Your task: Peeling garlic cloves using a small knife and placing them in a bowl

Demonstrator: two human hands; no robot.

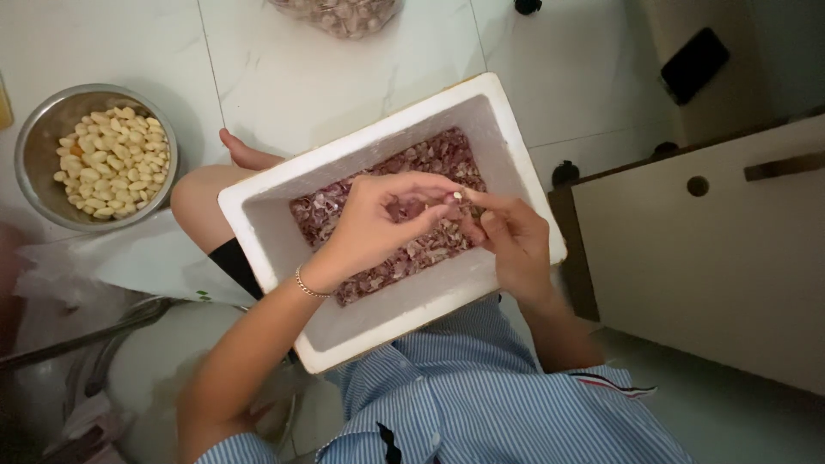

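The white foam box (284,193) rested on my lap, its long sides running diagonally, with its far corner toward the far edge of the floor (301,69). Its bottom was covered with purple-red garlic skins (430,159). Open tiled floor lay beyond the box's far wall. To the right, a beige cabinet (713,249) stood just beside the box's right corner, leaving little room on that side. To the left, on the floor near its left edge, a metal bowl (34,146) held peeled garlic cloves (112,159), well apart from the box.

A second container (344,13) at the far edge was cut off by the frame; its contents could not be identified. A dark flat object (694,62) lay at the far right and was hard to make out. A white bag (129,258) and metal items at the lower left were partly hidden by my left arm.

My left hand (378,219) was held above the skins inside the box, fingers curled inward, thumb and forefinger pressed together toward the right hand. My right hand (511,236) met it above the box's right wall, fingers closed. Both hands pinched one small pale garlic clove (458,195) between their fingertips, above the box interior near its right wall.
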